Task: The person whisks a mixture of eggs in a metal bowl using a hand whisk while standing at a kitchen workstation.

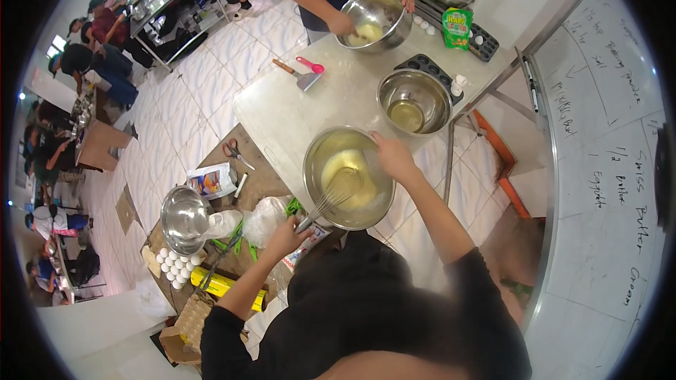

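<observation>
My left hand (285,240) grips the handle of a wire balloon whisk (323,206). The whisk's wires rest in a pale yellow mixture (364,195) at the bottom of a large stainless steel mixing bowl (316,174). With its fingers over the far right rim, my right hand (390,155) holds the bowl, which is tilted at the near edge of a white table (280,111). Just beyond stands a second steel bowl (393,84) with a clear yellowish liquid (406,116) in it.
Across the table a person mixes in another steel bowl (393,26). A scraper (306,80), a pink measuring spoon (311,65) and a muffin tin (422,66) lie between. At left, a brown table (211,163) holds scissors (236,153), eggs (177,269) and a bowl (182,216). A whiteboard (591,211) with writing stands right.
</observation>
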`<state>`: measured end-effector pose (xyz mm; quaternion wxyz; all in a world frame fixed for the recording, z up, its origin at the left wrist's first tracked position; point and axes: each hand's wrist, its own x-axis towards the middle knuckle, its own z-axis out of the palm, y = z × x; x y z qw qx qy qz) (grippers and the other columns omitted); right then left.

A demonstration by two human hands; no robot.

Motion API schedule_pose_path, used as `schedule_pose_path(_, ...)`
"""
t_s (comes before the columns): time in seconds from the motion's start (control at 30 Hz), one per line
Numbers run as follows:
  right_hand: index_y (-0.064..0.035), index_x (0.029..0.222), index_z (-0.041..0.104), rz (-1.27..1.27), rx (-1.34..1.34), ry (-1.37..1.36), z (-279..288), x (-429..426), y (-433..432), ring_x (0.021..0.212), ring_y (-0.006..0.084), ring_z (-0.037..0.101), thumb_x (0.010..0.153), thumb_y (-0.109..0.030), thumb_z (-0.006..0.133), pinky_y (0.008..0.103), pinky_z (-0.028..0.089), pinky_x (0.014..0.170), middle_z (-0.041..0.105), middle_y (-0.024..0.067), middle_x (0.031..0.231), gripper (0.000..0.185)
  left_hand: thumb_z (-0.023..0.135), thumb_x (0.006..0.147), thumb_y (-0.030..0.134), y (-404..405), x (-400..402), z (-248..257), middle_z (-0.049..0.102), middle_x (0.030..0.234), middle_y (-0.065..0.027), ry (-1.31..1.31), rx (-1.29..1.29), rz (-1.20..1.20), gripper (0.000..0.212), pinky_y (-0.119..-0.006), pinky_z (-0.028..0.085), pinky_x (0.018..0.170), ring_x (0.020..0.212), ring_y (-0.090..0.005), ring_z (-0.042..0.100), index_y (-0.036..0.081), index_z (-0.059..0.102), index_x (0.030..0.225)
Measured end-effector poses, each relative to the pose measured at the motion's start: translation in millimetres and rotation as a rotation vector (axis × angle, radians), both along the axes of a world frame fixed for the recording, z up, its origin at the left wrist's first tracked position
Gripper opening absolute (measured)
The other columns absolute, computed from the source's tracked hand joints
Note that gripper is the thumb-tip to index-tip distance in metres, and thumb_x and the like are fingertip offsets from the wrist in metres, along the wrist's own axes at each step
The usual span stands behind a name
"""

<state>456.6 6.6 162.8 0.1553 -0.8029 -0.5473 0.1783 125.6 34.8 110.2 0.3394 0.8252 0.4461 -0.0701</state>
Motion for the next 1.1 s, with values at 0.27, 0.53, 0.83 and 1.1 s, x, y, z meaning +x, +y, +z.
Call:
schedule_pose_path(0.27, -0.0159, 0.128, 0.046, -0.038, 0.049, 0.003, -7, 2, -9, 0.078, 0.0366, 0.062, 0.082, -0.009, 0.045, 0.0473, 0.048, 0.069, 0.064, 0.0189, 0.083, 0.047, 0.069, 0.082, 0.027, -29, 2, 1, 0.065, 0.071, -0.0132, -0.317, -0.169, 0.406, 0.033, -0.033, 0.048, 0.059, 0.064, -0.0221, 0.064, 0.0, 0.063, 0.1)
schedule_pose_path(0.53, -0.0159, 0.128, 0.046, -0.082, 0.03, 0.028, -7, 4, -10, 0.082, 0.0366, 0.062, 0.082, -0.011, 0.047, 0.0473, 0.048, 0.071, 0.064, 0.0198, 0.087, 0.046, 0.071, 0.08, 0.029, -44, -10, -19, 0.063, 0.076, -0.0136, -0.447, 0.198, 0.366, 0.033, -0.034, 0.048, 0.058, 0.066, -0.0254, 0.064, 0.005, 0.061, 0.099)
schedule_pose_path(0.83, -0.0168, 0.129, 0.047, 0.046, 0.0, 0.005, 6, -4, -10, 0.083, 0.0351, 0.063, 0.084, -0.013, 0.046, 0.0459, 0.048, 0.072, 0.064, 0.0193, 0.09, 0.045, 0.067, 0.081, 0.028, -50, -19, -61, 0.065, 0.084, -0.0162, -0.27, 0.283, 0.249, 0.035, -0.04, 0.05, 0.065, 0.076, -0.0318, 0.065, 0.007, 0.058, 0.106)
schedule_pose_path(1.1, -0.0181, 0.128, 0.047, -0.021, 0.012, 0.019, -12, 14, -7, 0.079, 0.0375, 0.061, 0.086, -0.011, 0.044, 0.048, 0.047, 0.069, 0.064, 0.0198, 0.085, 0.044, 0.07, 0.078, 0.025, -47, -5, -32, 0.066, 0.084, -0.0131, -0.243, 0.263, 0.304, 0.03, -0.037, 0.051, 0.062, 0.071, -0.0292, 0.066, 0.009, 0.06, 0.102)
